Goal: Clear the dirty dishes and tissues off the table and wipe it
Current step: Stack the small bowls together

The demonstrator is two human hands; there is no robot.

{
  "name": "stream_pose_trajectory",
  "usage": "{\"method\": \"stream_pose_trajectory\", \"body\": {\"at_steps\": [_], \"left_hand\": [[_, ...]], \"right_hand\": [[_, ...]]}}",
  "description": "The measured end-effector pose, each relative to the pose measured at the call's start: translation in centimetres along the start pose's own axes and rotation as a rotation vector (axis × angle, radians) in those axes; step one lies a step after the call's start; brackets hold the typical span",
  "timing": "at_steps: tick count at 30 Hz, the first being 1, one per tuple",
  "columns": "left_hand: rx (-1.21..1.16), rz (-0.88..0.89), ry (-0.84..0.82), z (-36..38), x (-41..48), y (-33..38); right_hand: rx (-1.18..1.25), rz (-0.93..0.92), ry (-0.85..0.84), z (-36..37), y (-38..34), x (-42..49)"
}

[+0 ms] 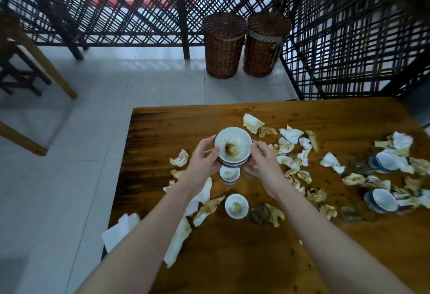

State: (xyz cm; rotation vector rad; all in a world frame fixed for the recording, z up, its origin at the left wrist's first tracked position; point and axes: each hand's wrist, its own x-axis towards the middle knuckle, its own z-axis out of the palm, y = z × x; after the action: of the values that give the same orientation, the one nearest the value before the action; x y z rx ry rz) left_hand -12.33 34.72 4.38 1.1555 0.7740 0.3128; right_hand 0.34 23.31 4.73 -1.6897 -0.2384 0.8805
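Observation:
Both hands hold a stack of dirty white bowls (233,147) above the wooden table (232,259). My left hand (202,164) grips its left side and my right hand (261,161) grips its right side. The top bowl has a brown stain inside. Under the stack stands a small white cup (229,173), and a second stained cup (236,206) sits nearer to me. Stained crumpled tissues (290,147) lie scattered over the table's middle and right. Two blue-and-white bowls (384,162) (381,200) lie tipped at the right among tissues.
A small glass (258,213) stands beside the near cup, and two more glasses (358,212) lie at the right. A white cloth (121,231) hangs off the table's left edge. Two wicker baskets (223,47) (265,45) stand by the lattice screen. A wooden stool (28,66) is at far left.

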Motion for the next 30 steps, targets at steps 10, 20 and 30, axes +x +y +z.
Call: {"method": "stream_pose_trajectory", "body": {"at_steps": [10, 20, 30], "left_hand": [[0.005, -0.015, -0.193, 5.3, -4.5, -2.1], [0.064, -0.012, -0.373, 18.0, -7.6, -2.0], [0.163, -0.011, -0.514, 37.6, -11.8, -8.2]], "right_hand": [[0.044, -0.054, 0.128, -5.8, 2.4, -8.0], [0.184, -0.103, 0.274, -16.6, 3.0, -13.7], [0.284, -0.107, 0.388, -36.3, 7.0, -19.5]]}}
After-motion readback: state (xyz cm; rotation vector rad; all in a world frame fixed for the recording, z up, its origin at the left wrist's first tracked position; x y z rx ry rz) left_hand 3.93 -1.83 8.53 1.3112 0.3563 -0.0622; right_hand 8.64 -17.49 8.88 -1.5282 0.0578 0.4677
